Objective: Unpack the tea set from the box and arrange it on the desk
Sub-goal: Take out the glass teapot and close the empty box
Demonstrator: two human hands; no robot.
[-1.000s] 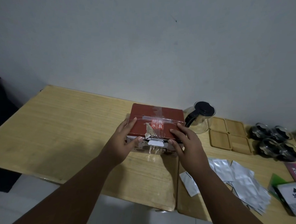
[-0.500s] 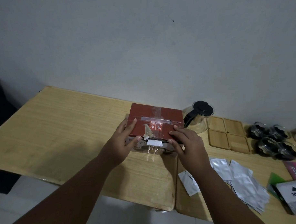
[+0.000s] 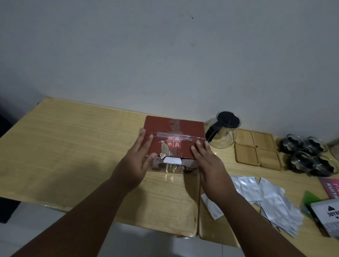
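A dark red box [image 3: 182, 130] with clear tape strips and white characters on its lid stands shut on the wooden desk [image 3: 69, 147]. My left hand [image 3: 136, 160] lies on the lid's front left corner, thumb on the front face. At the front right corner my right hand [image 3: 208, 161] rests with its fingertips on the lid edge. Both hands press the box from its two sides. A glass teapot [image 3: 223, 133] with a black lid and handle stands just right of the box. Four bamboo coasters [image 3: 256, 149] and several dark glass cups [image 3: 308, 155] lie further right.
Several silver foil sachets [image 3: 271, 199] are spread on the desk under my right forearm. A grey JOYKO box [image 3: 335, 216], a green card and a pink booklet [image 3: 336, 188] sit at the right edge. A grey wall runs behind the desk.
Both hands have flattened a little and slid slightly toward the near corners of the lid. The box stays shut in the same place.
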